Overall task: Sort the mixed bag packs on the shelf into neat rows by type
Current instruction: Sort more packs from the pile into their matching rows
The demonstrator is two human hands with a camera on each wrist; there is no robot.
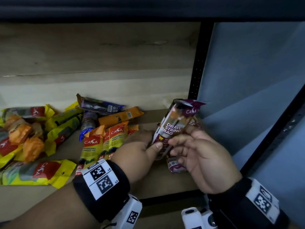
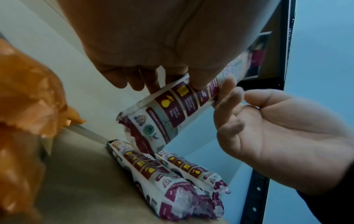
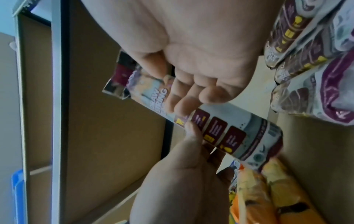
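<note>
Maroon-and-white pack (image 1: 171, 128): a glossy foil tube marked "Draw String Bag", crimped at both ends, raised off the shelf (image 1: 102, 91) between my two hands.
Long axis: near upright in the head view, top crimp tipped away from me and a little rightward, bottom end toward my wrists.
Left hand (image 1: 140, 151): thumb pressed on the label side, fingers curled behind; pinching the pack at its lower middle.
Right hand (image 1: 199, 156): fingertips curled onto the same stretch from the other side; I read it as a light hold, thumb contact unclear.
Nearer hand: both on it; the right sits closer to the row.
Matching row (image 2: 172, 178): maroon packs lying side by side on the shelf, directly under the grip, just right of the held pack's bottom end.
Judgement: tilt it flat, parallel to that row, and set it beside them.
Mixed heap (image 1: 41, 133): yellow and orange packs, well left of the grip, unsorted.
</note>
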